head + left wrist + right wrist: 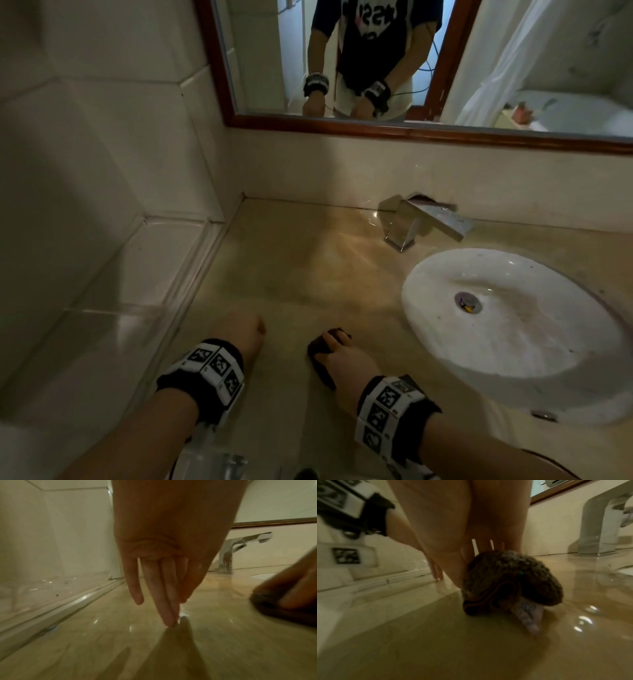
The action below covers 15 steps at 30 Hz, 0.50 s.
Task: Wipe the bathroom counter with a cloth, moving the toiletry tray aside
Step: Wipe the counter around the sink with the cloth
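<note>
cloth on counter, left of sink; faucet behind sink.

One worktop, one sink, one tap, one mirror. One dark cloth. Two hands: left hand, right hand.
</note>
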Each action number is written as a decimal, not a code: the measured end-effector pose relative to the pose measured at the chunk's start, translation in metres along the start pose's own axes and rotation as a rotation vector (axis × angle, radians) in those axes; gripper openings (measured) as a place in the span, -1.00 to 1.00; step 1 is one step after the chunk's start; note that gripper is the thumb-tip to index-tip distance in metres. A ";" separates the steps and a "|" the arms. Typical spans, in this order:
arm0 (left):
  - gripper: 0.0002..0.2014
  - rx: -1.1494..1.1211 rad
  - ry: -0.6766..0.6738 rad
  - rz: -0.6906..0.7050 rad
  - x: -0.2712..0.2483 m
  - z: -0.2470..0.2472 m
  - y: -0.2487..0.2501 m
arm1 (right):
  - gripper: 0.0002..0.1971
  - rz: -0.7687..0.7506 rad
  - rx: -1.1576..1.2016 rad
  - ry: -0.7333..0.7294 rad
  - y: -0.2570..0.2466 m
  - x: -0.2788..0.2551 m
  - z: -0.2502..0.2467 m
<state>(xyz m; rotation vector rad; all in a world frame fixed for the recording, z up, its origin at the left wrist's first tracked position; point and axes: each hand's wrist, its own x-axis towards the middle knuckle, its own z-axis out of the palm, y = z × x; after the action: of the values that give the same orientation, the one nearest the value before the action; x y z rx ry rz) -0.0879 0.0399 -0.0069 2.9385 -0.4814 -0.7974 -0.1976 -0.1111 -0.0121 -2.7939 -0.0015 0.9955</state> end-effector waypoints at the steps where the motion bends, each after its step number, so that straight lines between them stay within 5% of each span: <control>1: -0.69 -0.048 0.004 -0.011 0.012 -0.007 -0.001 | -0.49 -0.004 -0.027 -0.015 0.000 0.002 -0.003; 4: -0.67 -0.137 0.023 -0.025 0.055 -0.030 -0.009 | -0.57 -0.025 0.008 -0.011 0.006 0.012 -0.026; 7: -0.62 -0.183 0.060 -0.013 0.092 -0.054 -0.020 | -0.65 -0.059 0.276 0.193 0.028 0.041 -0.077; 12: -0.54 -0.177 0.040 0.028 0.154 -0.075 -0.030 | -0.25 0.062 0.177 0.415 0.075 0.122 -0.166; 15: -0.18 -0.043 -0.149 0.078 0.179 -0.075 -0.024 | -0.54 0.048 0.220 0.419 0.083 0.162 -0.205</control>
<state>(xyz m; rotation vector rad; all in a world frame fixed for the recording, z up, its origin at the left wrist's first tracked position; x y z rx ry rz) 0.1026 0.0049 -0.0315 2.8146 -0.5763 -1.0086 0.0522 -0.2164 0.0283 -2.7466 0.2157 0.3733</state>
